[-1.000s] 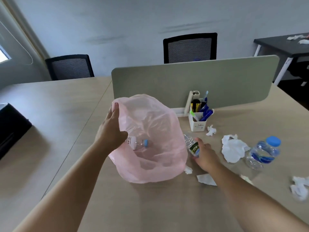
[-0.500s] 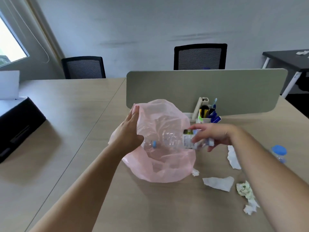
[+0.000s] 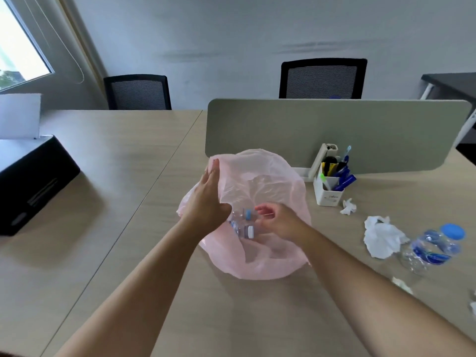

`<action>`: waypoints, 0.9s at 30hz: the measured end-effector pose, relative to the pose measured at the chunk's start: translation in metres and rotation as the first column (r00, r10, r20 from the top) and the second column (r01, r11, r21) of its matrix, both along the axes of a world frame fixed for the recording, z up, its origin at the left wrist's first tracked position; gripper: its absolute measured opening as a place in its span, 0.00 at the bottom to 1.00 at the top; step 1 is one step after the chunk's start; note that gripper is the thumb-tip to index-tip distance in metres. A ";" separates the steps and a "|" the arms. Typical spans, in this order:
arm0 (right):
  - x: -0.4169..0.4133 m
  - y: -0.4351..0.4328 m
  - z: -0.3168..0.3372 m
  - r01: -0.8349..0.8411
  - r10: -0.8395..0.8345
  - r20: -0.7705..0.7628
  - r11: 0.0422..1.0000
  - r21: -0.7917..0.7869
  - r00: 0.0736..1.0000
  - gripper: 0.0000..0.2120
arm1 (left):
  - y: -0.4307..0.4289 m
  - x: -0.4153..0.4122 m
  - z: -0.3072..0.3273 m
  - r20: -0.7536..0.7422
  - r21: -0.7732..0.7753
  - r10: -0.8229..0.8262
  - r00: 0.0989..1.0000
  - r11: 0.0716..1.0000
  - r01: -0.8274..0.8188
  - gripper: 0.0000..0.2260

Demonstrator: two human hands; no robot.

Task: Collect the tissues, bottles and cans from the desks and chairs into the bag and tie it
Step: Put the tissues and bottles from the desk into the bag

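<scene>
Bag (image 3: 270,176) held by left fingers (image 3: 213,171) | right fingers (image 3: 262,210) loose, empty | bottle (image 3: 435,246), tissue (image 3: 381,235) lie right

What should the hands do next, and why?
Probably move the right hand out of the pink bag to the crushed bottle on the desk. The right hand holds nothing, two bottles lie in the bag, and the left hand holds it open.

daylight, soft, from window (image 3: 18,45) upper left (pane blown out white); faint shadows on desk (image 3: 128,140); edges bowed, corners slightly blurred.
</scene>
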State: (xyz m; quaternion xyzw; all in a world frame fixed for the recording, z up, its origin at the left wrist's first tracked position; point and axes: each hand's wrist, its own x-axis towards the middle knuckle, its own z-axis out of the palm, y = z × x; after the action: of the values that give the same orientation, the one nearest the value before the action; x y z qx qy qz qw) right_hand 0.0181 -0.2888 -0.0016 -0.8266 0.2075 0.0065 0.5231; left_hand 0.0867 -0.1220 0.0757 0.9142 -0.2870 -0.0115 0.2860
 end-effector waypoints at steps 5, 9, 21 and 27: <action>-0.069 -0.073 0.013 0.235 -0.279 -0.068 0.897 -0.374 0.958 0.11 | -0.012 0.017 0.007 -0.043 -0.062 0.093 0.995 0.994 -0.095 0.41; -0.128 -0.085 -0.047 -0.196 -0.194 -0.601 0.831 -0.520 0.775 0.30 | -0.028 0.026 0.014 -0.110 -0.213 0.172 0.979 0.958 -0.192 0.39; -0.111 -0.067 -0.070 -0.051 -0.107 -0.244 0.825 -0.563 0.964 0.05 | -0.025 0.065 0.032 -0.221 -0.338 0.303 0.927 0.868 -0.364 0.38; -0.094 -0.042 -0.099 -0.176 0.072 -0.225 0.855 -0.488 0.972 0.06 | -0.015 0.045 0.022 -0.091 -0.137 0.154 0.984 0.977 -0.166 0.38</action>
State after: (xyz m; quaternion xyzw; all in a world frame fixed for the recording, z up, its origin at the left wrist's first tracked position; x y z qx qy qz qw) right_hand -0.0756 -0.3307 -0.1005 -0.9414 0.1991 0.0681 0.2637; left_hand 0.1316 -0.1368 0.0977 0.9101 -0.2009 -0.0039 0.3625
